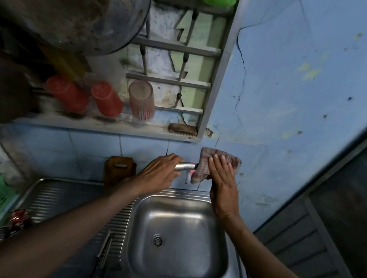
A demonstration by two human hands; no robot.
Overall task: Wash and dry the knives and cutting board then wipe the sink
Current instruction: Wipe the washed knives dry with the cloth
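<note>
Above the rectangular stainless-steel sink point(183, 235), with its ribbed drainboard and round perforated drain, the left hand point(160, 173) is clenched round the smooth cylindrical metal handle of a knife point(185, 165). The blade is hidden inside a folded, checked, pinkish-grey woven cloth point(215, 165), against which the right hand point(223, 186) presses with straight, flat fingers. A brown wooden cutting board point(119, 170) with a slotted grip stands upright behind the drainboard against the pale blue tiles. No legible writing appears.
</note>
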